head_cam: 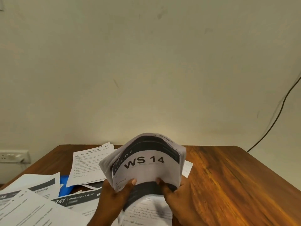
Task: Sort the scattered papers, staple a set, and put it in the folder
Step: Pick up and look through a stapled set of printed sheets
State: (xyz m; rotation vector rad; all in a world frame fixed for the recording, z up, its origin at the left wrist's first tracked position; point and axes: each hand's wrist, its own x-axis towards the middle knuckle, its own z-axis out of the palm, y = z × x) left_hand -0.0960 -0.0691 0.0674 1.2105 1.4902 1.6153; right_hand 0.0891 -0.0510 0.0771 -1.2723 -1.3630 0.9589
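Curled paper stack [146, 162] printed "WS 14" upright above scattered papers [32, 201].

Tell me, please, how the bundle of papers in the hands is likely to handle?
Probably floppy: the bundle of papers already bows over above the left hand and right hand. Likely light. Its loose sheets may slide apart, since their edges look uneven.

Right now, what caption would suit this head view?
Both hands, left and right, hold a "WS 14" paper bundle above a wooden table strewn with sheets.
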